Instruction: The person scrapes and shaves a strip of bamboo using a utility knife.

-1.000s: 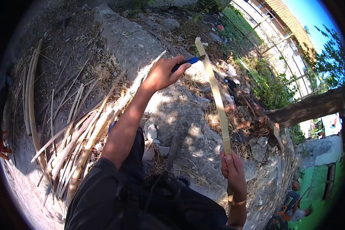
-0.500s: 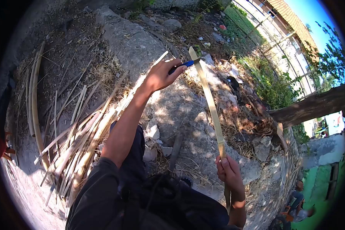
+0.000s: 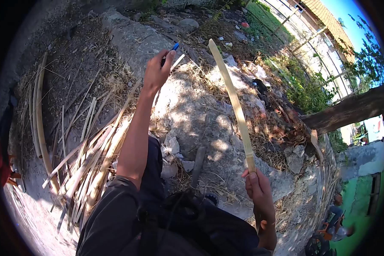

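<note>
The closed fingers of my left hand (image 3: pixel 158 70) hold a blue-handled tool, probably a knife (image 3: pixel 175 46), of which only part shows. The tool is apart from the long, pale bamboo strip (image 3: pixel 234 98), to its left. My right hand (image 3: pixel 260 192) grips this strip near its lower end, fingers wrapped round it and thumb along it. The strip stands up and leans left, its tip at the top. The part of it below my right hand is mostly hidden by the hand and forearm.
A pile of cut bamboo strips (image 3: pixel 94 170) lies on the ground at the left, with longer curved poles (image 3: pixel 40 111) beyond. A rock slab (image 3: pixel 200 119) is ahead, a tree trunk (image 3: pixel 350 112) at the right. A seated person (image 3: pixel 337 213) is at the lower right.
My left hand has moved up and left with the blue tool, away from the strip it was at. The strip's upper end has shifted slightly up and left.
</note>
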`<action>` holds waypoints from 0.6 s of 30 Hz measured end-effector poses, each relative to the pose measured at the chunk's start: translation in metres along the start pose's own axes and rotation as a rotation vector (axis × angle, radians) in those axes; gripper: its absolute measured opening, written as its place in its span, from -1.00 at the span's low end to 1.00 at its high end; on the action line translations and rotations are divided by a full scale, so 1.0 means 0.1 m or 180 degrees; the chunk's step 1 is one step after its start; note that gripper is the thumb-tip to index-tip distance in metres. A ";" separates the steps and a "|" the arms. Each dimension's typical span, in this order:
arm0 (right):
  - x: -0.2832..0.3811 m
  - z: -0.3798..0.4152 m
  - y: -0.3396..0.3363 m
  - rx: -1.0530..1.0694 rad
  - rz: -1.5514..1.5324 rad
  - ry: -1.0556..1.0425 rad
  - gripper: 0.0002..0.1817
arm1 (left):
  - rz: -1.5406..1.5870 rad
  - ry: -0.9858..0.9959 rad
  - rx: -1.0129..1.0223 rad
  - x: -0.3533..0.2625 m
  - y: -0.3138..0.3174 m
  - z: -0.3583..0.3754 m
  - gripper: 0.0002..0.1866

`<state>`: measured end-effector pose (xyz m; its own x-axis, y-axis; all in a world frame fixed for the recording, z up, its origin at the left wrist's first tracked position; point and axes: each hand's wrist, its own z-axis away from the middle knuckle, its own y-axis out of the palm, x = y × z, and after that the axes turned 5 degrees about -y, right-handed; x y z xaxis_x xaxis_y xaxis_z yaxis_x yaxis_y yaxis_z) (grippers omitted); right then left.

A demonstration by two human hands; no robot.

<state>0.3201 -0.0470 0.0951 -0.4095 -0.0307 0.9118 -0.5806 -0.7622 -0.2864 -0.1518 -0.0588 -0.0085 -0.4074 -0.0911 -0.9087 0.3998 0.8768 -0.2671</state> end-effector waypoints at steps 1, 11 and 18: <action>-0.07 -0.07 -0.02 -0.0186 -0.0163 0.0027 -0.71 | 0.0084 -0.0105 -0.0079 -0.01 -0.02 0.02 -0.58; -0.10 -0.84 -0.02 -0.0295 -0.0076 -0.0462 -0.72 | 0.0408 0.1126 0.1901 -0.91 0.30 0.94 -0.69; 0.16 -0.91 0.07 -0.0440 0.0217 -0.0907 -0.72 | 0.0154 0.1363 0.1997 -1.00 0.47 1.20 -0.68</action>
<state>0.2455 0.0061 0.0813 -0.2486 -0.2734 0.9292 -0.6566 -0.6577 -0.3692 0.0060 -0.0652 0.0318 -0.6093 0.2440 -0.7545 0.7651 0.4307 -0.4786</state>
